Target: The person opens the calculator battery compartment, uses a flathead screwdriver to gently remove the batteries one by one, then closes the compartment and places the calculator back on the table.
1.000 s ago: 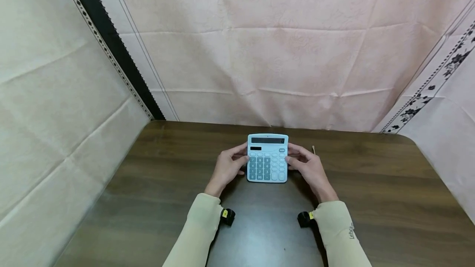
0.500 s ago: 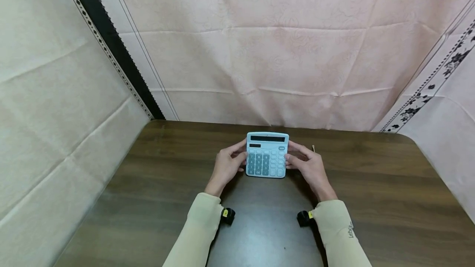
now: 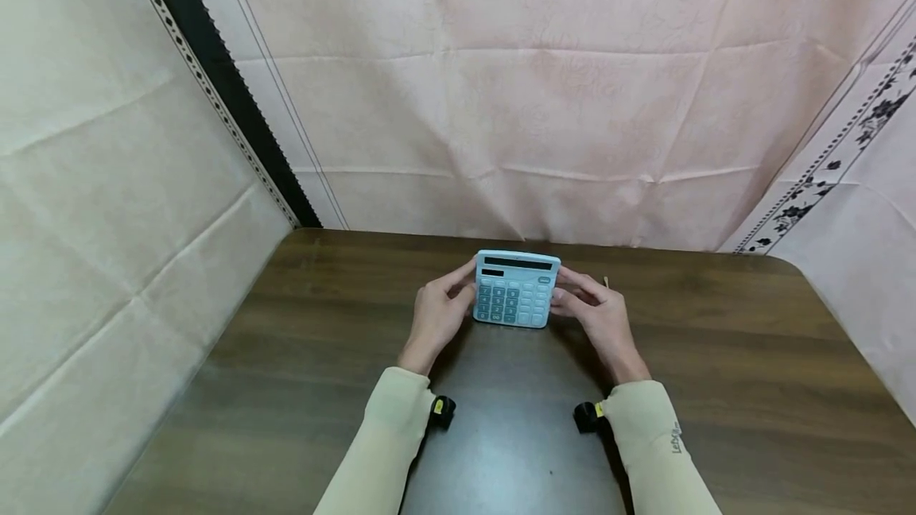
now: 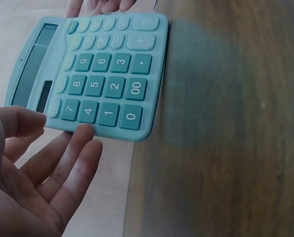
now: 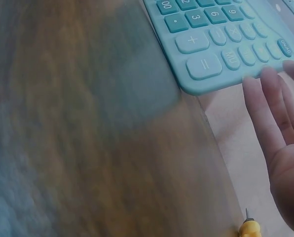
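Observation:
A light blue calculator (image 3: pixel 517 288) with darker teal number keys is held near the far side of the table, tilted with its face toward me. Its left edge is held by my left hand (image 3: pixel 436 312), and its right edge by my right hand (image 3: pixel 603 324). In the left wrist view, the left thumb and fingertips (image 4: pixel 85 131) meet the side beside the 7 and 4 keys of the calculator (image 4: pixel 103 91). The right fingertips (image 5: pixel 250 81) touch the opposite edge in the right wrist view. The fingers' far parts are partly hidden behind the calculator.
A brown wooden table (image 3: pixel 322 404) carries the work. Pale cloth (image 3: pixel 572 118) hangs behind and at both sides. Beyond the right hand lies a small yellow-ended thing with a thin metal tip (image 5: pixel 249 228), mostly out of frame.
The calculator has tilted more upright: its lower edge has moved up and away, and its face looks shorter. Both hands keep holding its sides and have barely shifted.

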Motion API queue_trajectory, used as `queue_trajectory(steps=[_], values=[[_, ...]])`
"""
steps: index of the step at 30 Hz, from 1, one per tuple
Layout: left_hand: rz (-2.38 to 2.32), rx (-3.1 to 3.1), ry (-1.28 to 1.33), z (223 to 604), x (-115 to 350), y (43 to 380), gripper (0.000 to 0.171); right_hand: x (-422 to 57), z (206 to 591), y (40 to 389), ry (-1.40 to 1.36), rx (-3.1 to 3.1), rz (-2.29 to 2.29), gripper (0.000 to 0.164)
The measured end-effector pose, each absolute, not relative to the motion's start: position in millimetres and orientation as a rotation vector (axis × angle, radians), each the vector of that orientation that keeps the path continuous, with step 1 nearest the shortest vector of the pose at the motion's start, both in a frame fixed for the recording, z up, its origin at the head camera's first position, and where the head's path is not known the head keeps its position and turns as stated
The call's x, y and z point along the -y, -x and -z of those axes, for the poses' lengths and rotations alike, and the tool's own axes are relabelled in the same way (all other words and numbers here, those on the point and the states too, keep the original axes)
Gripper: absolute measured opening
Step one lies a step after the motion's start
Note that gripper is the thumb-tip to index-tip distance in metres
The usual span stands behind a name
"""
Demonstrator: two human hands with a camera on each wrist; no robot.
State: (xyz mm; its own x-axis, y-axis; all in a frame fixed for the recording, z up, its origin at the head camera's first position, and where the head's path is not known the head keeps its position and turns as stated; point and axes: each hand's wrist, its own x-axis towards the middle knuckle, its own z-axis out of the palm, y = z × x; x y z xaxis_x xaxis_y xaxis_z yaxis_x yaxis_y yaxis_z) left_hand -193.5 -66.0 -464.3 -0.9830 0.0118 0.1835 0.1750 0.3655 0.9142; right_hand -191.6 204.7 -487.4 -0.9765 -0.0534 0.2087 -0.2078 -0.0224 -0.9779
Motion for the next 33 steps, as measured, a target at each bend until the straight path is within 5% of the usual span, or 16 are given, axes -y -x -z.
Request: queue_trajectory(steps=[33], values=[[2.119, 2.230, 0.170, 473.6, 61.7, 193.9, 0.034, -206.4, 494.6, 192.7, -0.303, 2.161, -2.203, 0.047]])
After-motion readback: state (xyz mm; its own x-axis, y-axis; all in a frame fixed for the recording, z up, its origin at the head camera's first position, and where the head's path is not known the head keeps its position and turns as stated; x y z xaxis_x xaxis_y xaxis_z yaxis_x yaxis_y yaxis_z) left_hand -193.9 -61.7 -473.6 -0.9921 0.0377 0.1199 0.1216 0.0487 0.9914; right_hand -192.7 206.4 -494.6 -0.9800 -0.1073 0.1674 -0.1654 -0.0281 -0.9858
